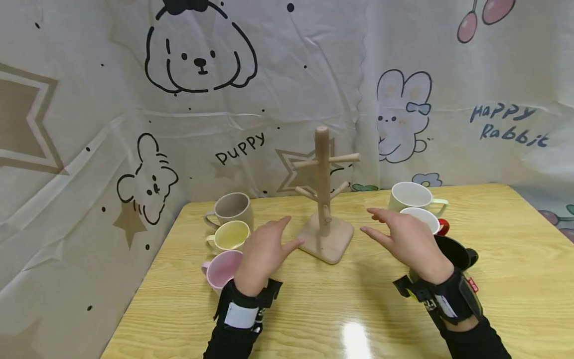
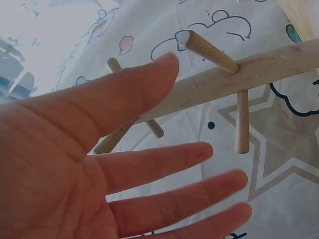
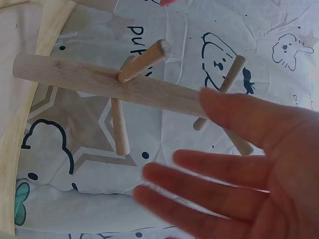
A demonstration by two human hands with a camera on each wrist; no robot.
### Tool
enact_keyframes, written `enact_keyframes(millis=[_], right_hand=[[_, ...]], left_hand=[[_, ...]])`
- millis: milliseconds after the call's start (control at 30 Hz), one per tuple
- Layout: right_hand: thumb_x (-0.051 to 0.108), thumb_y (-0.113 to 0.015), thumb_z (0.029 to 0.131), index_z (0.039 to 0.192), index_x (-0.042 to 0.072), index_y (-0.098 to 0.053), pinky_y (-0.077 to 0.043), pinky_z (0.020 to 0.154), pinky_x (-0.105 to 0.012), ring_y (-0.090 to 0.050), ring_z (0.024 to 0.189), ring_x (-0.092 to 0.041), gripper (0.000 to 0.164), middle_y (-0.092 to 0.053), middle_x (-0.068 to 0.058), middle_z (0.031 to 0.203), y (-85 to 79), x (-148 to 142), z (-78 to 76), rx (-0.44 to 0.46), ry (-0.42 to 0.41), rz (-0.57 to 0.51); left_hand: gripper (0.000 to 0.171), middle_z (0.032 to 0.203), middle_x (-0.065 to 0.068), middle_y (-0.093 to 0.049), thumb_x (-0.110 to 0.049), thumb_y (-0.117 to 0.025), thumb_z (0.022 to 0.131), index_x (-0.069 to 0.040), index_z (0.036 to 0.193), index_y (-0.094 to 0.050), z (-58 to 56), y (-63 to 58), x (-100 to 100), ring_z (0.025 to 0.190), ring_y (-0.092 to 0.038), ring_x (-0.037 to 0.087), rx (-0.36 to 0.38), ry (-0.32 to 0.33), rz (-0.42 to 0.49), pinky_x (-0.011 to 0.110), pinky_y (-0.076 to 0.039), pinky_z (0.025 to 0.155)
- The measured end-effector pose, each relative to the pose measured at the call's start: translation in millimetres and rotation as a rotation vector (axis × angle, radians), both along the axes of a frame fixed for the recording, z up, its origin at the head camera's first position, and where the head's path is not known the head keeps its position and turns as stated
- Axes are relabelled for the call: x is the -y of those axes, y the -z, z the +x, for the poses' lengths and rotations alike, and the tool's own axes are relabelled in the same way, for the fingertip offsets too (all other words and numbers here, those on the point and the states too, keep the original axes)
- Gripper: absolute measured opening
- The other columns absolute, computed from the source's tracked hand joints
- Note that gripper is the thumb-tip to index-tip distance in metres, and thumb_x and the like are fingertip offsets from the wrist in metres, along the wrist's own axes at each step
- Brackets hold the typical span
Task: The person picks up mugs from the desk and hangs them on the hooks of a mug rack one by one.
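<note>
A wooden mug tree (image 1: 323, 184) with several pegs and a square base (image 1: 329, 244) stands upright mid-table, no mugs on its pegs. To its left hovers my left hand (image 1: 264, 252), fingers extended and holding nothing, overlapping the pink mug (image 1: 224, 269) and yellow mug (image 1: 230, 236) in the head view. My right hand (image 1: 410, 242) is on the other side, also with straight fingers and nothing in it, partly covering a black mug (image 1: 455, 252) and a white mug with a red handle (image 1: 423, 219). Both wrist views show the mug tree's post beyond spread fingers.
A greyish-brown mug (image 1: 233, 208) stands behind the yellow one. At the back right is a white mug with a pale green handle (image 1: 410, 195). The wooden table (image 1: 179, 309) ends against a printed cloth (image 1: 278, 89) behind and at the left.
</note>
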State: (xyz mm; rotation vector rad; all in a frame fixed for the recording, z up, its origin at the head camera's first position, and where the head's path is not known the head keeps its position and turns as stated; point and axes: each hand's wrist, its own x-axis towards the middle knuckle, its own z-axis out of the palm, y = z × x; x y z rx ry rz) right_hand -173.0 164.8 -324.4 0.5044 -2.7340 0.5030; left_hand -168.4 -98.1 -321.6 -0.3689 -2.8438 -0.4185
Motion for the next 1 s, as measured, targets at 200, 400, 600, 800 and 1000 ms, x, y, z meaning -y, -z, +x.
enact_keyframes(millis=[200, 400, 600, 800, 1000], right_hand=[[0.029, -0.066, 0.084, 0.108, 0.005, -0.066, -0.029, 0.040, -0.018, -0.048, 0.048, -0.006, 0.034, -0.072, -0.008, 0.090, 3.7, 0.0, 3.3, -0.128, -0.022, -0.038], [0.025, -0.068, 0.083, 0.102, 0.005, -0.069, -0.036, 0.043, -0.018, -0.056, 0.052, -0.011, 0.028, -0.072, -0.006, 0.084, 4.2, -5.0, 3.3, -0.189, -0.037, -0.045], [0.029, -0.065, 0.085, 0.103, 0.006, -0.068, -0.037, 0.044, -0.019, -0.058, 0.055, -0.012, 0.030, -0.072, -0.006, 0.085, 3.0, -5.1, 2.9, -0.116, -0.032, -0.020], [0.030, -0.065, 0.085, 0.103, 0.005, -0.068, -0.042, 0.047, -0.022, -0.062, 0.060, -0.017, 0.031, -0.071, -0.009, 0.084, 5.1, -2.4, 2.5, -0.062, -0.035, -0.009], [0.031, -0.065, 0.084, 0.102, 0.005, -0.068, -0.040, 0.045, -0.022, -0.061, 0.059, -0.017, 0.031, -0.071, -0.009, 0.082, 8.7, 1.1, 2.7, -0.037, -0.037, 0.001]], left_hand=[[0.045, 0.104, 0.006, -0.069, -0.038, -0.067, 0.081, -0.013, 0.117, -0.063, 5.4, -7.8, 8.3, 0.091, -0.066, 0.025, -0.019, 0.040, 0.038, 0.036, -0.051, 0.065], [0.041, 0.099, 0.006, -0.070, -0.028, -0.070, 0.080, -0.012, 0.117, -0.063, 15.1, -20.6, 42.0, 0.087, -0.067, 0.021, 0.037, 0.085, 0.187, 0.034, -0.053, 0.070], [0.038, 0.099, 0.011, -0.070, -0.015, -0.072, 0.078, -0.006, 0.114, -0.064, 19.8, -26.0, 107.7, 0.086, -0.067, 0.023, 0.080, 0.109, 0.278, 0.036, -0.055, 0.075], [0.040, 0.111, 0.014, -0.066, -0.022, -0.072, 0.078, -0.004, 0.113, -0.065, 23.4, -18.2, 170.4, 0.097, -0.063, 0.030, 0.129, 0.120, 0.233, 0.040, -0.053, 0.081], [0.039, 0.116, 0.018, -0.063, -0.016, -0.069, 0.082, 0.000, 0.116, -0.061, 6.2, 16.8, 211.0, 0.108, -0.058, 0.035, 0.287, 0.178, 0.255, 0.045, -0.048, 0.089]])
